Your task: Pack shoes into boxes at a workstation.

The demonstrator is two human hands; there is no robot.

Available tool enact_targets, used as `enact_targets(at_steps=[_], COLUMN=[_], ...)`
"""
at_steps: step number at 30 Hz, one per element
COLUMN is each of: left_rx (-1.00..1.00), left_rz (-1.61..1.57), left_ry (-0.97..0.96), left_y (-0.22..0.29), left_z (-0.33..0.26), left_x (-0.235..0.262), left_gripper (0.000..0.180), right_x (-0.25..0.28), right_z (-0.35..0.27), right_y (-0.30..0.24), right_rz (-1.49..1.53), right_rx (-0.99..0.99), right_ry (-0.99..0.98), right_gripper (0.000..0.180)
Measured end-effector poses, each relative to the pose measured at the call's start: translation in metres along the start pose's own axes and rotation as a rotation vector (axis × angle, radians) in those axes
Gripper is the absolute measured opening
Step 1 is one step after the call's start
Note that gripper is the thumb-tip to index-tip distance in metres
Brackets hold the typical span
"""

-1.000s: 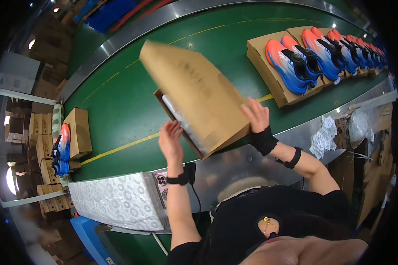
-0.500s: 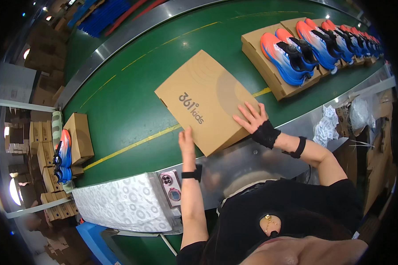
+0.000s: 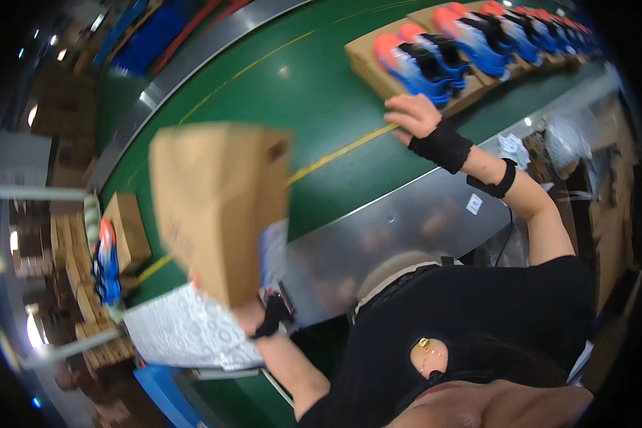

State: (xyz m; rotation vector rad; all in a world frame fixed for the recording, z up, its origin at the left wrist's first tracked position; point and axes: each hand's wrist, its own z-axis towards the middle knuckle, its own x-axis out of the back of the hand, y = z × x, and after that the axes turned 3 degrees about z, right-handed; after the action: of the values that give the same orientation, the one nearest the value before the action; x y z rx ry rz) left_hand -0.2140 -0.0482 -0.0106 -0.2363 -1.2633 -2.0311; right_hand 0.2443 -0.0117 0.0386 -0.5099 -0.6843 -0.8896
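Cardboard box [image 3: 217, 207] now lifted off green belt [image 3: 314, 107], left hand [image 3: 246, 314] gripping it, right hand [image 3: 415, 114] open by shoes [image 3: 424, 60].

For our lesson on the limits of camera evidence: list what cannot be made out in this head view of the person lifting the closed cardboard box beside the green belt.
- Left hand: mostly hidden behind the cardboard box; its grip cannot be read.
- Cardboard box: motion-blurred; its contents are hidden.
- Right hand: open over the belt; whether it touches the nearest shoe box is unclear.
- Shoe on a box at the left: small, bent by the fisheye rim.
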Motion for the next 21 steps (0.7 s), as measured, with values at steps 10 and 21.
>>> enact_targets(at_steps=[10,21], left_rx=[0.376,0.782], left_rz=[0.053,-0.484], left_ry=[0.251,-0.177], left_y=[-0.071,0.057], left_z=[-0.160,-0.049], left_x=[0.194,-0.025], left_gripper=[0.065,0.032], right_x=[-0.018,-0.069], right_z=[-0.139,-0.097], right_y=[0.105,-0.039], right_rz=[1.196,1.200], right_rx=[-1.637,-1.560], right_ry=[0.433,-0.073], right_gripper=[0.050,0.042])
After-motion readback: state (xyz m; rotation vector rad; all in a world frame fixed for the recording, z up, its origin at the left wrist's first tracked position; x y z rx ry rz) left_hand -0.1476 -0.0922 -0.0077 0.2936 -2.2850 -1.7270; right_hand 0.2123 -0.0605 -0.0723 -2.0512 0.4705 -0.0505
